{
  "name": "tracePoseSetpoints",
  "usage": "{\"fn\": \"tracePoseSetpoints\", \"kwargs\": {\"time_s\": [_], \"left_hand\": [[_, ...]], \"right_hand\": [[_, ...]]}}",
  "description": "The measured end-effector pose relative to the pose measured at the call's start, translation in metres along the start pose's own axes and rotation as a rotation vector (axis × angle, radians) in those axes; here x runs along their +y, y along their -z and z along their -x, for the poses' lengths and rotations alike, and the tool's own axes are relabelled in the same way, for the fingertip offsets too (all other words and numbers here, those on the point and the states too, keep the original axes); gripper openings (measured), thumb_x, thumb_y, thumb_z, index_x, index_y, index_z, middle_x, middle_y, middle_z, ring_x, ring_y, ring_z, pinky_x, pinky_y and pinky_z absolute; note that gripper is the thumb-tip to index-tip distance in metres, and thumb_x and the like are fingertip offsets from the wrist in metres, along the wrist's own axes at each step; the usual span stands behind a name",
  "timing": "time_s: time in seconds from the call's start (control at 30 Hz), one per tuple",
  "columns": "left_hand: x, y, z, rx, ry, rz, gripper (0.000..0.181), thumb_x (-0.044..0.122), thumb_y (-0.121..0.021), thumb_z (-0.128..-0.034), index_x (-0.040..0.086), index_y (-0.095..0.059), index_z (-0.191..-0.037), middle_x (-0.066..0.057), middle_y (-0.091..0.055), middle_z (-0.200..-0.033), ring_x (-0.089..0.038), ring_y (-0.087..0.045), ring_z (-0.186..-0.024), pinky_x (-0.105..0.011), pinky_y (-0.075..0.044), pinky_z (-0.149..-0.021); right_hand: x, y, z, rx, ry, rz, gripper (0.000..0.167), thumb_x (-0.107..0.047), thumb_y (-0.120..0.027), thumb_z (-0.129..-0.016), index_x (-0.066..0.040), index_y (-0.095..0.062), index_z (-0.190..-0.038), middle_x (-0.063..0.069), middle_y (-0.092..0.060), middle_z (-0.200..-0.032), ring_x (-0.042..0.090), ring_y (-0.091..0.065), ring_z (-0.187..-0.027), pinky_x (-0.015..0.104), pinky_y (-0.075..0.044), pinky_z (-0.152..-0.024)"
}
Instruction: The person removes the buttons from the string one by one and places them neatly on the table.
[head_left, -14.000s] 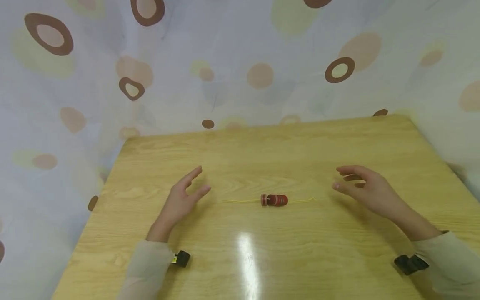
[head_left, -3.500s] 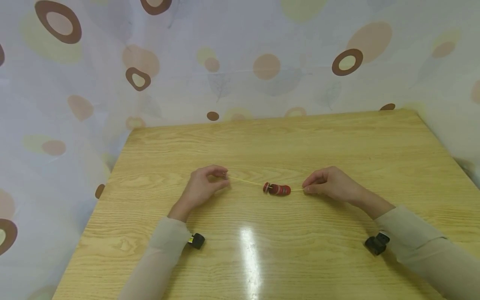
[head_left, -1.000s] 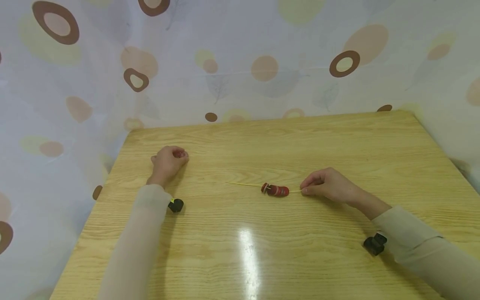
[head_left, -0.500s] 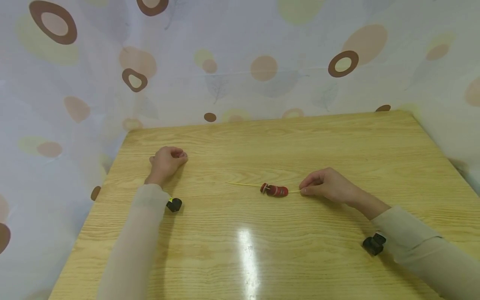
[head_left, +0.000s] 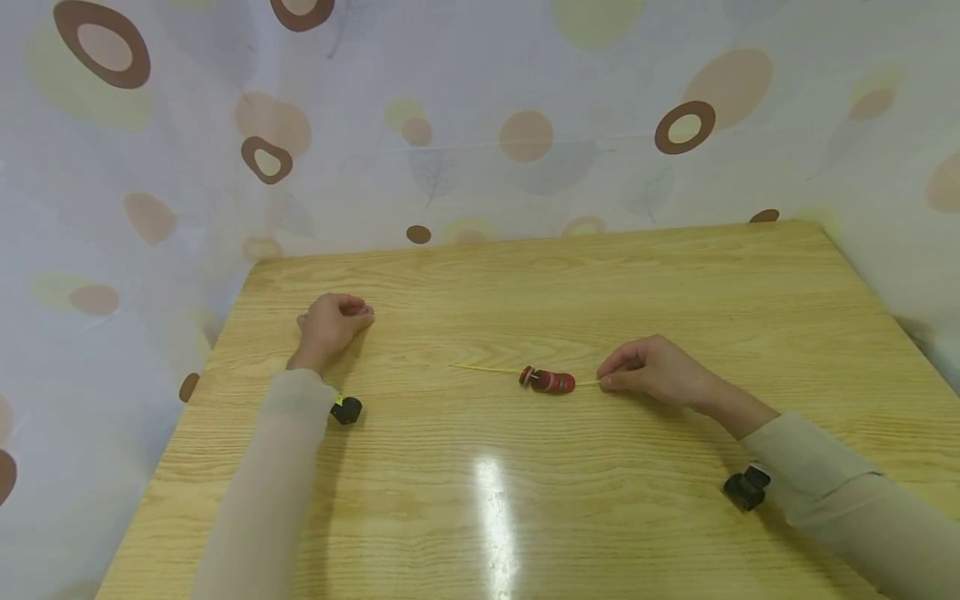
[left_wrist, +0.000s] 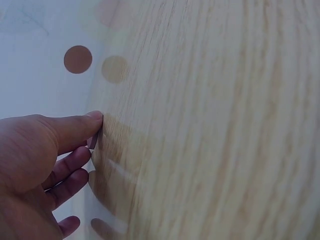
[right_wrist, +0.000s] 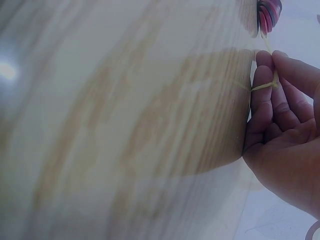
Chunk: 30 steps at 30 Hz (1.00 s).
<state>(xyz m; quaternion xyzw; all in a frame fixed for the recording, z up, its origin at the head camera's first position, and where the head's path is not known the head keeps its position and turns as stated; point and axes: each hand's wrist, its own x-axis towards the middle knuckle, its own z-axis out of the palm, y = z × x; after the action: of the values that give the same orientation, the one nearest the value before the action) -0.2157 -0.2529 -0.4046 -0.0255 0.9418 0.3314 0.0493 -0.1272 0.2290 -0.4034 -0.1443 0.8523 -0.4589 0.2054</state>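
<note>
red discs (head_left: pixel 553 382) are threaded; my right hand (head_left: pixel 666 371) pinches the yellow cord (head_left: pixel 483 368), my left hand (head_left: pixel 328 325) one flat unthreaded piece (left_wrist: pixel 93 140).

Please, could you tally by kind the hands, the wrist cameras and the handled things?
Left hand and right hand: 2
Black wrist cameras: 2
Yellow string: 1
Red disc group on the string (too small to count singly): 1
Small flat piece in left hand: 1
Total: 7
</note>
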Motion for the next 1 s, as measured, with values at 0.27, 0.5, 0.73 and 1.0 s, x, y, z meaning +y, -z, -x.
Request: {"fn": "tracePoseSetpoints", "kwargs": {"time_s": [0.27,0.5,0.73,1.0], "left_hand": [[-0.004,-0.002,0.003,0.024,-0.017,0.016,0.038,0.022,-0.070,-0.0966,0.001,-0.065,-0.127,-0.013,-0.070,-0.118,-0.032,-0.059,-0.117,-0.063,-0.006,-0.112],[-0.001,-0.010,0.011,0.105,-0.084,-0.001,0.041,0.023,-0.066,-0.0974,0.002,-0.063,-0.132,-0.019,-0.061,-0.129,-0.039,-0.047,-0.127,-0.066,-0.012,-0.111],[0.020,-0.019,0.020,0.064,-0.140,0.139,0.045,0.024,-0.069,-0.0962,0.003,-0.061,-0.135,-0.019,-0.055,-0.135,-0.039,-0.051,-0.125,-0.058,-0.030,-0.112],[0.054,-0.033,0.038,-0.067,-0.270,0.238,0.051,0.028,-0.074,-0.0939,0.008,-0.059,-0.139,-0.009,-0.056,-0.137,-0.027,-0.048,-0.127,-0.051,-0.034,-0.109]], "right_hand": [[0.000,-0.002,-0.001,-0.007,0.006,-0.007,0.019,-0.018,-0.075,-0.093,-0.002,-0.075,-0.104,0.005,-0.075,-0.096,0.015,-0.065,-0.089,0.024,-0.051,-0.078],[0.000,-0.002,0.000,-0.009,0.015,0.003,0.019,-0.018,-0.074,-0.093,-0.003,-0.075,-0.104,0.004,-0.075,-0.097,0.017,-0.064,-0.091,0.025,-0.050,-0.080],[0.003,-0.002,0.001,-0.007,0.031,0.022,0.019,-0.019,-0.074,-0.093,-0.005,-0.075,-0.105,0.003,-0.075,-0.100,0.018,-0.064,-0.094,0.026,-0.050,-0.081],[0.003,0.000,0.001,-0.006,0.041,0.030,0.019,-0.020,-0.074,-0.093,-0.005,-0.075,-0.105,0.003,-0.074,-0.101,0.018,-0.064,-0.095,0.027,-0.049,-0.082]]}}
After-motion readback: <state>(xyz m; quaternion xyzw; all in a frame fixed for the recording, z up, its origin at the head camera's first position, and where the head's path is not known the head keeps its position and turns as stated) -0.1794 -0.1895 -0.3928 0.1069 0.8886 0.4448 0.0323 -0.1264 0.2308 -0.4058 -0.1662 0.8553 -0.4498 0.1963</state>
